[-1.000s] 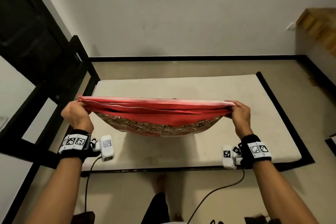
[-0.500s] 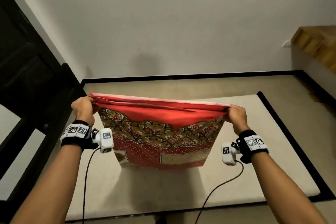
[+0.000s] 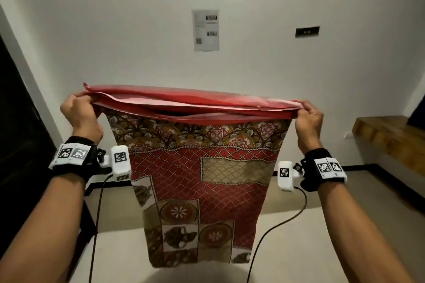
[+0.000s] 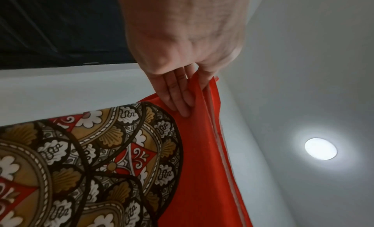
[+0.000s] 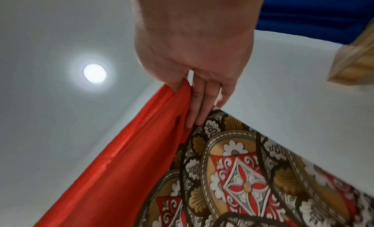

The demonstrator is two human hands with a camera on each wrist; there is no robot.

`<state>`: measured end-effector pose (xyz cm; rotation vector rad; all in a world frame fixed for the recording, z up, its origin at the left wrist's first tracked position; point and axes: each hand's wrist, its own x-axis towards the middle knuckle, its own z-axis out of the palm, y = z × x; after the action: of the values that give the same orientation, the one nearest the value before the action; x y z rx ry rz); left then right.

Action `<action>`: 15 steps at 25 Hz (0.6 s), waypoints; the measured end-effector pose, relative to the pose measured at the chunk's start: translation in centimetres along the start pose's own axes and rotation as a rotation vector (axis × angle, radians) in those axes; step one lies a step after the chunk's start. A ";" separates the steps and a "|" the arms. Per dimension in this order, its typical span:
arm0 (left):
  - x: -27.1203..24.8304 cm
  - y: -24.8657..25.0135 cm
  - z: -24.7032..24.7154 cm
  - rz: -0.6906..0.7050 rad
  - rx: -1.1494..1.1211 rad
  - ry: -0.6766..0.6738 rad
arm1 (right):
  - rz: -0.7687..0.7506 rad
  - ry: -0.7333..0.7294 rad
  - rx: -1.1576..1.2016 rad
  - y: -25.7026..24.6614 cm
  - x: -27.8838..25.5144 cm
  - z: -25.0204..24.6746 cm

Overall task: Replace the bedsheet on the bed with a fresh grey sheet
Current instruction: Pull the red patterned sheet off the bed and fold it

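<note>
Both hands are up at chest height, well apart: left hand (image 3: 79, 114) and right hand (image 3: 308, 119) each pinch a top corner of the folded sheet (image 3: 197, 181), thumb on one side, fingers (image 4: 178, 93) flat on the other. It's red with a patterned face and hangs straight down between them, bottom edge above the bare mattress (image 3: 322, 248). Paper (image 3: 205, 30) taped on the wall behind.

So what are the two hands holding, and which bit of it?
The folded red patterned bedsheet, by its plain red top edge: the left hand pinches one end, the right hand the other.
</note>
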<state>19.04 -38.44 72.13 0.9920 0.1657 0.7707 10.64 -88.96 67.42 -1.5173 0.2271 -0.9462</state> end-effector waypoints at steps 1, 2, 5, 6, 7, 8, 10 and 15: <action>0.2 0.8 0.2 0.018 -0.071 0.020 | -0.065 0.032 0.057 -0.5 0.0 0.2; 0.6 0.7 0.1 0.005 -0.108 0.033 | -0.058 0.028 0.045 -0.1 -0.1 0.5; -1.0 -2.1 -2.4 -0.142 0.000 0.048 | 0.206 -0.056 -0.108 5.4 -1.5 0.3; -2.2 -3.2 -3.4 -0.177 0.047 0.046 | 0.255 -0.026 -0.086 7.1 -1.8 -0.1; -3.4 -4.1 -4.2 -0.190 0.081 0.058 | 0.281 0.022 -0.067 7.9 -1.7 -0.4; -4.3 -5.2 -5.2 -0.192 0.104 0.107 | 0.312 0.054 -0.068 7.4 -2.4 -0.6; -6.1 -7.1 -7.0 -0.195 0.166 0.117 | 0.405 0.112 -0.198 7.7 -4.4 -2.1; -10.8 -13.3 -16.8 -0.411 0.490 0.184 | 0.674 0.001 -0.448 17.0 -12.7 -9.0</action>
<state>10.18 -38.01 49.83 1.2925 0.7223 0.4452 2.91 -91.03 45.78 -1.6711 0.9360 -0.3618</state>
